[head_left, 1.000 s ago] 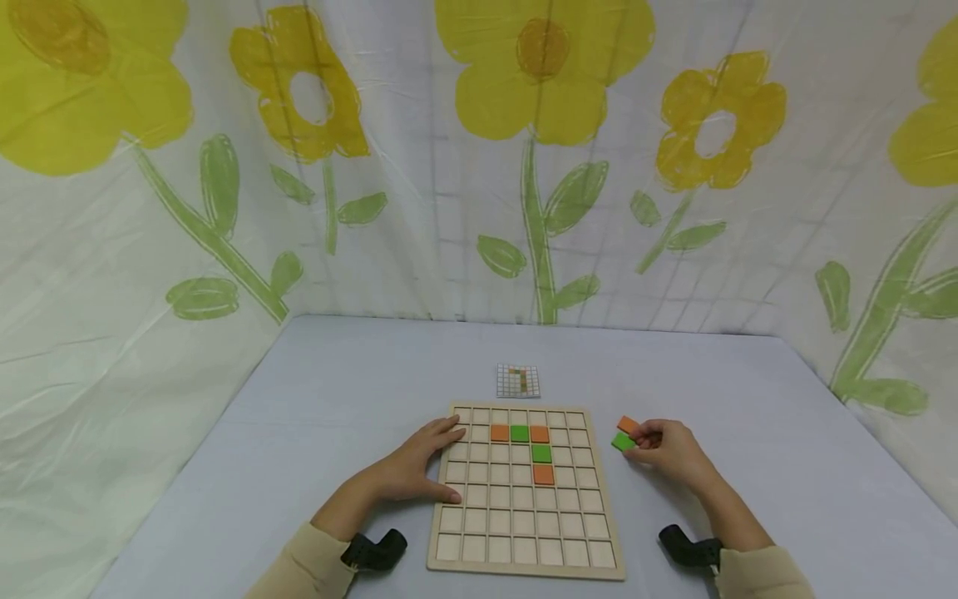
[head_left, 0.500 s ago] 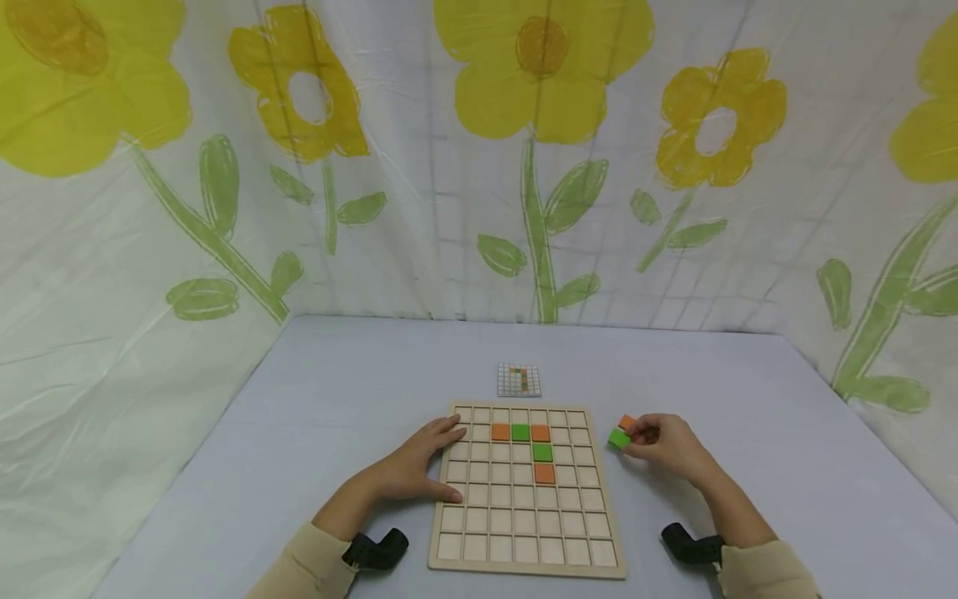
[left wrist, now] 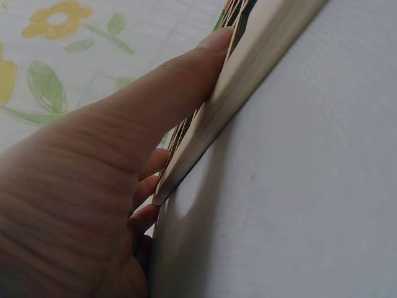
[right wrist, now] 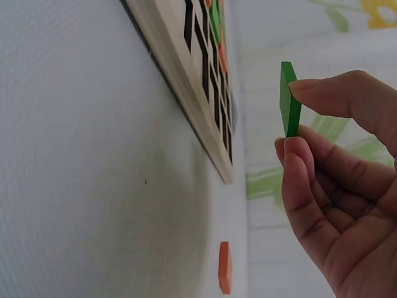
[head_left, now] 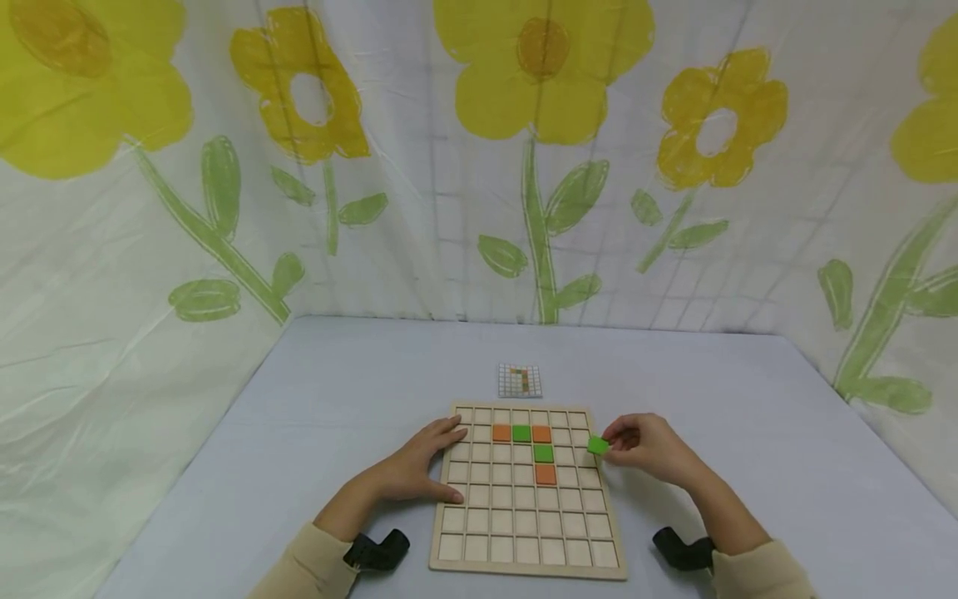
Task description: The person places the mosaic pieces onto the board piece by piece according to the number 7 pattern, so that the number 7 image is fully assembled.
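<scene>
Between thumb and fingertips my right hand [head_left: 649, 449] pinches a green square tile [head_left: 598, 446], held up at the wooden grid board's right edge. The right wrist view shows this green tile [right wrist: 288, 102] raised off the table. My left hand [head_left: 412, 466] rests on the left edge of the grid board [head_left: 527, 571], fingers spread, thumb lying over the rim. Orange tiles [head_left: 545, 474] and green tiles [head_left: 543, 453] sit in board cells, forming a row with a column down from its right end. A loose orange tile [right wrist: 224, 267] lies on the table; in the head view my right hand hides it.
Just beyond the board lies a small pattern card [head_left: 520, 381] with a coloured grid. The white table [head_left: 359, 374] backs onto a curtain [head_left: 404, 208] painted with yellow flowers. Black wrist devices [head_left: 377, 551] are worn near both sleeves.
The right hand has lifted the green tile away from beside the loose orange tile and carried it left to the board's edge. The left hand stays in place.
</scene>
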### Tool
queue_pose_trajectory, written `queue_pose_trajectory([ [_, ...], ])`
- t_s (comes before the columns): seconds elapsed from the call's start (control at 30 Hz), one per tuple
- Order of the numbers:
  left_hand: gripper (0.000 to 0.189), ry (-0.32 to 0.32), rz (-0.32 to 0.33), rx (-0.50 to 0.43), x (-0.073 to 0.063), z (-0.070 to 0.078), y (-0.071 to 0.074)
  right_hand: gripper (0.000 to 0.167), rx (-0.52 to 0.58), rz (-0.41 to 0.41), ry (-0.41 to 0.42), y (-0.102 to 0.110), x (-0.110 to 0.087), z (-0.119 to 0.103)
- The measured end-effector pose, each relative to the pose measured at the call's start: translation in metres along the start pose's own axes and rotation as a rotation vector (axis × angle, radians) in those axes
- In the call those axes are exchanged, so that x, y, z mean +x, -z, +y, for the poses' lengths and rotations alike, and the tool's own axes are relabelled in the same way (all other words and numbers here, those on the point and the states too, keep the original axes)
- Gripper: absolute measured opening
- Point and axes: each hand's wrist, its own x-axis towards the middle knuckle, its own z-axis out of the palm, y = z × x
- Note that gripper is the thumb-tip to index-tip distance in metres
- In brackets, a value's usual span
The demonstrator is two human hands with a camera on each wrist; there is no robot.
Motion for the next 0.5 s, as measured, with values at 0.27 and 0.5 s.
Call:
queue_pose_trajectory([
  [0.27, 0.094, 0.003, 0.0, 0.006, 0.0, 0.0, 0.0, 0.02, -0.025, -0.075, 0.09, -0.009, 0.0, -0.015],
  [0.5, 0.095, -0.001, 0.005, 0.006, 0.0, 0.0, 0.0, 0.019, -0.017, -0.153, 0.136, -0.018, 0.0, -0.028],
])
